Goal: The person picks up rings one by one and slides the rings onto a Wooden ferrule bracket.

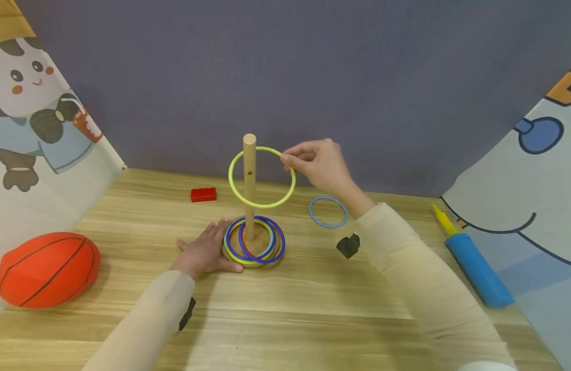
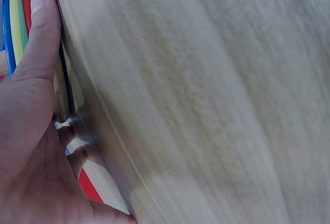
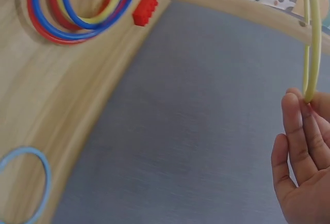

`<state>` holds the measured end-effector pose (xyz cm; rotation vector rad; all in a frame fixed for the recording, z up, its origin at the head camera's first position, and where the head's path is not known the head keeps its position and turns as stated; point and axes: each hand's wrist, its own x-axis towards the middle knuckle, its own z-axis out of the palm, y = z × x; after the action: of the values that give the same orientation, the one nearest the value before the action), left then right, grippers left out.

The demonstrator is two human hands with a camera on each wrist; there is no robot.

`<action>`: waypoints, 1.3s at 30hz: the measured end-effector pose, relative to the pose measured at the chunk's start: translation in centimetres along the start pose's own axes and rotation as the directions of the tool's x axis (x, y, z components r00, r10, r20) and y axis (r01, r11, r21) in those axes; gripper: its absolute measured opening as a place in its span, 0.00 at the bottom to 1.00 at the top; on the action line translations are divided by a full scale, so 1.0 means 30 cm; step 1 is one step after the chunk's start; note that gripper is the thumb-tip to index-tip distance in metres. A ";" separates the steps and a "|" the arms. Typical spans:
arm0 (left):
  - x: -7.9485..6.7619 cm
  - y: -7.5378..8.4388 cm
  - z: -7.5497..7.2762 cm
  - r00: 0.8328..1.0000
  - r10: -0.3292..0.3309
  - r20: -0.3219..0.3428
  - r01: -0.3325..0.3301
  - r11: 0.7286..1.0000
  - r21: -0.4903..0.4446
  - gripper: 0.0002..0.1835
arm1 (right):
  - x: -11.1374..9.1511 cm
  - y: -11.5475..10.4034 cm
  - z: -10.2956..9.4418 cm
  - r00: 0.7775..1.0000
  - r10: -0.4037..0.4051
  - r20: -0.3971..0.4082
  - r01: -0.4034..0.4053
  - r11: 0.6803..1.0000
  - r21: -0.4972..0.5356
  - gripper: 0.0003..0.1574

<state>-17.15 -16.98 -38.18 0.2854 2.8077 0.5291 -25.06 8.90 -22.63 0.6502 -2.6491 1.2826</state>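
A wooden ring-toss stand has an upright post [image 1: 250, 175] on a round base, with several blue, yellow and red rings [image 1: 278, 242] lying around its foot. My right hand [image 1: 319, 162] pinches a yellow ring [image 1: 292, 188] between thumb and fingertips. That ring hangs tilted around the upper post, its far side behind the wood and its near side in front. Low at the base's left side rests my left hand [image 1: 204, 250], fingers spread, the thumb [image 2: 41, 43] along the base's front edge. Its other fingers are partly hidden in the left wrist view.
A light blue ring [image 1: 328, 212] lies on the table right of the stand. Behind it to the left is a red toy brick [image 1: 203, 194]. An orange ball [image 1: 49, 270] sits far left; a blue pump with a yellow nozzle [image 1: 477, 270] lies along the right wall. A grey panel [image 1: 285, 82] stands behind.
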 end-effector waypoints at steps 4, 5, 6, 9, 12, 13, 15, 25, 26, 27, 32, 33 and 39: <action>-0.002 -0.002 -0.002 1.000 0.002 -0.003 -0.002 1.000 0.006 0.69 | -0.013 0.026 0.030 1.000 0.012 0.027 -0.012 1.000 0.012 0.12; -0.003 0.000 -0.003 1.000 0.001 -0.005 -0.001 1.000 0.006 0.69 | -0.016 0.031 0.038 0.999 0.014 0.033 -0.015 1.000 0.019 0.12; -0.004 0.002 -0.003 1.000 -0.001 -0.005 0.001 1.000 0.006 0.69 | -0.020 0.038 0.045 0.999 0.018 0.038 -0.019 1.000 0.025 0.11; -0.006 0.007 -0.004 1.000 0.003 -0.010 -0.003 1.000 0.009 0.68 | -0.033 0.060 0.068 0.998 0.037 0.056 -0.039 0.999 0.035 0.10; -0.006 0.009 -0.004 1.000 0.004 -0.011 -0.004 1.000 0.011 0.68 | -0.046 0.087 0.090 0.996 0.050 0.071 -0.053 0.998 0.044 0.10; -0.004 0.008 -0.003 1.000 0.004 -0.010 -0.004 1.000 0.010 0.68 | -0.051 0.097 0.098 0.996 0.053 0.076 -0.056 0.998 0.040 0.10; 0.003 0.000 0.004 1.000 0.002 -0.006 -0.002 1.000 0.010 0.69 | -0.060 0.115 0.112 0.995 0.059 0.085 -0.063 0.997 0.038 0.10; 0.001 0.004 0.004 1.000 -0.005 -0.009 0.006 1.000 0.006 0.68 | -0.102 0.186 0.175 0.986 0.076 0.148 -0.078 0.997 0.003 0.11; 0.000 0.005 0.003 1.000 -0.006 -0.008 0.006 1.000 0.007 0.68 | -0.106 0.195 0.183 0.985 0.076 0.156 -0.077 0.997 0.002 0.12; 0.000 0.006 0.003 1.000 -0.006 -0.008 0.006 1.000 0.006 0.69 | -0.110 0.204 0.190 0.983 0.078 0.164 -0.078 0.997 -0.004 0.11; -0.006 0.010 -0.001 1.000 -0.006 -0.009 0.006 1.000 -0.002 0.69 | -0.128 0.244 0.228 0.978 0.068 0.197 -0.068 0.998 -0.006 0.12; -0.006 0.010 -0.001 1.000 -0.006 -0.009 0.006 1.000 -0.004 0.69 | -0.132 0.250 0.235 0.978 0.064 0.200 -0.064 0.998 -0.003 0.11; -0.003 0.006 0.000 1.000 -0.002 -0.016 0.002 1.000 -0.012 0.67 | -0.148 0.280 0.272 0.980 0.045 0.195 -0.050 0.998 0.023 0.10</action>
<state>-17.04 -16.85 -38.08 0.2771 2.8186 0.5502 -24.11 8.63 -35.10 0.7570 -2.8222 1.3353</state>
